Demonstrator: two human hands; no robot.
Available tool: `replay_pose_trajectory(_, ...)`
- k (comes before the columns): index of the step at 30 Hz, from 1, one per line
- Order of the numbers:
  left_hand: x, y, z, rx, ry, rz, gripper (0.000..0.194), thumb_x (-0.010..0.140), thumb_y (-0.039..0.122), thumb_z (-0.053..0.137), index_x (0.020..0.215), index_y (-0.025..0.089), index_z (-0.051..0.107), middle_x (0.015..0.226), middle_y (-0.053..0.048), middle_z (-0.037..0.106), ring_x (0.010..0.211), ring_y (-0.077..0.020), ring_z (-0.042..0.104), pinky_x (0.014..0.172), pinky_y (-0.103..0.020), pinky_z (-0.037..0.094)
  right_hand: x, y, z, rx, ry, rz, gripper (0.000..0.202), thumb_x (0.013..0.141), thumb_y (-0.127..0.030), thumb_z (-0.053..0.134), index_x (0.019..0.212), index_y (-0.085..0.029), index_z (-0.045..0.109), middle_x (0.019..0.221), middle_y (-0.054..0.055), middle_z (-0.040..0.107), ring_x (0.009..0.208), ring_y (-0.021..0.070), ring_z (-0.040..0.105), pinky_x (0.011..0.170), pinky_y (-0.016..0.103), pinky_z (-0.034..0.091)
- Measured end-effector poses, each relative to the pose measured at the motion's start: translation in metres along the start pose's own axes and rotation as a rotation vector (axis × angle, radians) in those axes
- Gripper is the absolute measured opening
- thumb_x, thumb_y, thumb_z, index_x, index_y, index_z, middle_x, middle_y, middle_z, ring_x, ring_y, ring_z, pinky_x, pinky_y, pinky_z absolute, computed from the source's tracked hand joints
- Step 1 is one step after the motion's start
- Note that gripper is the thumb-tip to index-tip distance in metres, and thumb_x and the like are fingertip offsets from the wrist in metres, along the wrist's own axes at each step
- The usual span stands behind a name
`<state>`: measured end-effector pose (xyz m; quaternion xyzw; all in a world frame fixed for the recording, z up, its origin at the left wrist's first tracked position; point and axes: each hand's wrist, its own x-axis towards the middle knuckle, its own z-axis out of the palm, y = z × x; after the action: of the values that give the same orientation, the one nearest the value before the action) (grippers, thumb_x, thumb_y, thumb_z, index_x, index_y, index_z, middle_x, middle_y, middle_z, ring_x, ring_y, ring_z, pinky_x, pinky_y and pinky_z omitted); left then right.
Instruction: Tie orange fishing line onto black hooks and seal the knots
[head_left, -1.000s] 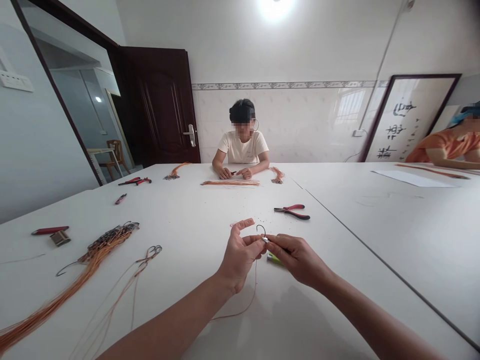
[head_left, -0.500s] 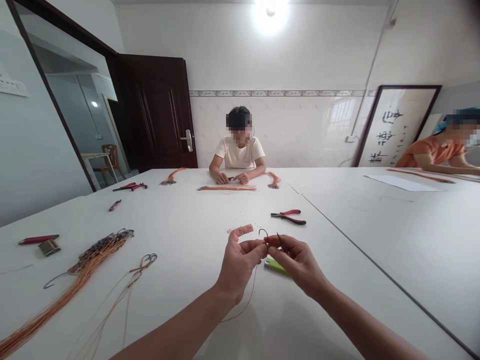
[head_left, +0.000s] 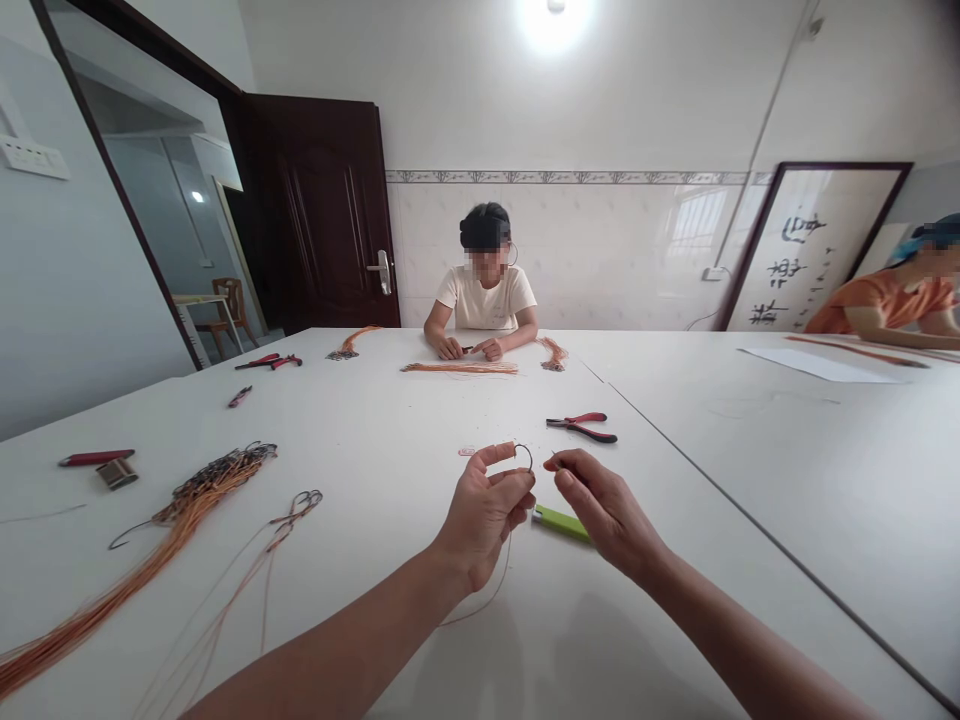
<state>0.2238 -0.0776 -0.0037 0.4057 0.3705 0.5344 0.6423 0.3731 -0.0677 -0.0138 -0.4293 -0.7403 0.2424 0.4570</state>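
My left hand (head_left: 484, 515) pinches a dark curved hook (head_left: 529, 458) between thumb and fingers, its bend pointing up. A thin orange line (head_left: 501, 590) hangs from that hand down to the white table (head_left: 675, 620). To the right, a small gap away, my right hand (head_left: 600, 500) is closed, with a small dark tip (head_left: 553, 458) showing at its fingertips; the rest of that object is hidden. Below and between both hands lies a green lighter (head_left: 561, 523). Red-and-black pliers (head_left: 581, 427) rest beyond my right hand.
A bundle of hooks on orange lines (head_left: 187, 505), a few looped hooks (head_left: 296, 510), a wire spool (head_left: 118, 472) and a red tool (head_left: 96, 458) lie left. A person (head_left: 486, 290) sits opposite; another (head_left: 892, 295) sits at right.
My right hand has drawn away from my left hand, and the dark pointed tool is now mostly hidden in it. The hook has turned in my left fingers. The view has shifted slightly.
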Motion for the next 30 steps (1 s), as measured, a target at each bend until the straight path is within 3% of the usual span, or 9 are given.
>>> replay_pose_trajectory(5, 0.0003, 0.0015, 0.0012, -0.048, -0.039, -0.047, 0.041, 0.068, 0.019, 0.062, 0.104, 0.023, 0.044, 0.069, 0.003, 0.052, 0.060, -0.0059, 0.048, 0.063, -0.020, 0.039, -0.0026, -0.0017, 0.0015, -0.019, -0.085, -0.151, 0.021, 0.086, -0.032, 0.037, 0.093, -0.018, 0.050, 0.074, 0.002, 0.050, 0.062, 0.0107, 0.043, 0.056, 0.022, 0.036)
replay_pose_trajectory(15, 0.0010, 0.0022, -0.0004, -0.084, -0.079, -0.088, 0.042, 0.070, 0.014, 0.059, 0.107, 0.022, 0.039, 0.070, 0.002, 0.052, 0.062, -0.0048, 0.048, 0.063, -0.019, 0.039, -0.0017, 0.0036, 0.0032, -0.091, -0.107, -0.282, 0.013, 0.086, -0.024, 0.039, 0.086, -0.019, 0.051, 0.070, 0.001, 0.048, 0.062, 0.0097, 0.042, 0.055, 0.022, 0.036)
replay_pose_trajectory(19, 0.0011, 0.0054, 0.0004, -0.068, -0.082, -0.091, 0.043, 0.070, 0.012, 0.060, 0.107, 0.021, 0.040, 0.071, 0.001, 0.053, 0.061, -0.0052, 0.048, 0.063, -0.020, 0.040, -0.0017, 0.0025, 0.0012, -0.099, -0.112, -0.281, 0.017, 0.087, -0.025, 0.037, 0.084, -0.018, 0.052, 0.068, 0.001, 0.047, 0.061, 0.0099, 0.043, 0.056, 0.022, 0.036)
replay_pose_trajectory(25, 0.0028, 0.0082, -0.0001, -0.036, -0.080, -0.104, 0.045, 0.067, 0.011, 0.061, 0.106, 0.021, 0.040, 0.069, 0.002, 0.053, 0.059, -0.0050, 0.049, 0.060, -0.019, 0.039, -0.0032, 0.0044, -0.0016, -0.098, -0.133, -0.238, 0.027, 0.086, -0.029, 0.037, 0.104, -0.018, 0.054, 0.066, 0.001, 0.047, 0.060, 0.0103, 0.046, 0.056, 0.022, 0.038)
replay_pose_trajectory(30, 0.0059, 0.0066, -0.0019, 0.000, -0.089, -0.081, 0.044, 0.067, 0.012, 0.061, 0.105, 0.022, 0.041, 0.070, 0.002, 0.053, 0.058, -0.0052, 0.049, 0.059, -0.020, 0.038, -0.0020, 0.0056, -0.0014, -0.096, -0.132, -0.196, 0.031, 0.086, -0.032, 0.037, 0.106, -0.018, 0.056, 0.062, 0.000, 0.045, 0.055, 0.0091, 0.044, 0.052, 0.021, 0.037)
